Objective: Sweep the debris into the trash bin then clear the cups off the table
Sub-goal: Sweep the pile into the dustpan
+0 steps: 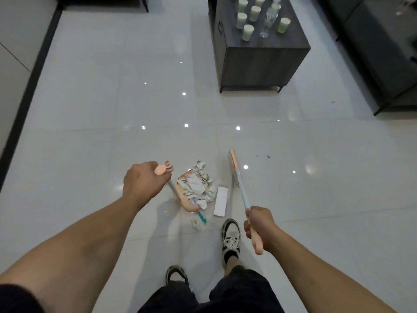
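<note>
My left hand [141, 180] grips the dustpan handle [164, 170]; my right hand [259, 224] grips the broom [239, 181], crumpled paper [196, 186] between them.

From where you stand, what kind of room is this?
Probably a living room: a glossy tiled floor, a dark low coffee table carrying pale green cups, and what looks like a dark sofa beside it.

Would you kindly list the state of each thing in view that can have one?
Left hand: grips the pink dustpan handle.
Pink dustpan: on the floor, piled with crumpled paper scraps.
Right hand: grips the pink-handled broom, head on the floor.
White flat card: on the floor, outside the dustpan.
Pale green paper cups: upright on the dark table.
</note>
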The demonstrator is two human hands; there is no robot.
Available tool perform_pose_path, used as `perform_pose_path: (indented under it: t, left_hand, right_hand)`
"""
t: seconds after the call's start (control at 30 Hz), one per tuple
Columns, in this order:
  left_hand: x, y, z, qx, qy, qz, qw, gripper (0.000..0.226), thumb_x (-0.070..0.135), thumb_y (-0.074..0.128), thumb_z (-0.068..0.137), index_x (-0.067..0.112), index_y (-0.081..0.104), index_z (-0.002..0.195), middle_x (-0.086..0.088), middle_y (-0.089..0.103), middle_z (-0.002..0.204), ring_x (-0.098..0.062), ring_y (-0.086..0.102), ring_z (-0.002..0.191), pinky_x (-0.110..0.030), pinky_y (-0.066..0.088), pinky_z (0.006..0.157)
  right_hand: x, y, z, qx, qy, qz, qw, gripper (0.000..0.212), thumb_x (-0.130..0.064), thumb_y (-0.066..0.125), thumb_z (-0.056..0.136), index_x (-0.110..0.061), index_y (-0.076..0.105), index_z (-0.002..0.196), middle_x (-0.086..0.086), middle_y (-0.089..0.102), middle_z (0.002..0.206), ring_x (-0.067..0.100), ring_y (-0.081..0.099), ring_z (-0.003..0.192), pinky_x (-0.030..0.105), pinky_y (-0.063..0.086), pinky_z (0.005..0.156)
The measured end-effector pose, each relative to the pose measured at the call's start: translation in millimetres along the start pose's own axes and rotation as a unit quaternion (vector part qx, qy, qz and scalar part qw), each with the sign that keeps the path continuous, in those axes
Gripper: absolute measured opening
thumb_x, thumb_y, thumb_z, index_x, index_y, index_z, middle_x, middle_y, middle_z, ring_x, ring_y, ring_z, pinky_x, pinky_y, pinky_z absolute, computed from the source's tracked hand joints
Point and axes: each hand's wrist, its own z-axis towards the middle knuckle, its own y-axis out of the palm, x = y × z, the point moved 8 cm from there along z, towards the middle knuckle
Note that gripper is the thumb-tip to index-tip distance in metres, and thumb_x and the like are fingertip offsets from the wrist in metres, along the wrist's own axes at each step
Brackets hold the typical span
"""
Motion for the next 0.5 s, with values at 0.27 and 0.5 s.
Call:
perform_pose_path:
  t: [0.27,0.5]
  left_hand:
    - [120.8,51.9,42.9,-0.015,0.029,0.007,0.999,0.037,0.055,0.059,0.071,0.02,0.054,0.06,0.002,0.057,0.057,-0.019,0.055,0.061,-0.026,0.033,0.05]
    - [211.1,86.3,76.0,-0.014,0.051,0.037,0.998,0.037,0.057,0.056,0.07,0.021,0.054,0.061,0.004,0.055,0.055,-0.014,0.051,0.056,-0.025,0.03,0.048]
  right_hand:
    - [-54.9,-83.7,51.4,0.016,0.018,-0.026,0.999,0.021,-0.008,0.046,0.093,-0.009,0.048,0.072,0.009,0.046,0.058,0.019,0.041,0.041,0.024,0.037,0.036]
    - [-105.2,-157.6,106.4,0.047,0.064,-0.007,0.997,0.031,-0.007,0.044,0.091,-0.009,0.048,0.06,0.008,0.044,0.057,0.021,0.038,0.044,0.024,0.034,0.043]
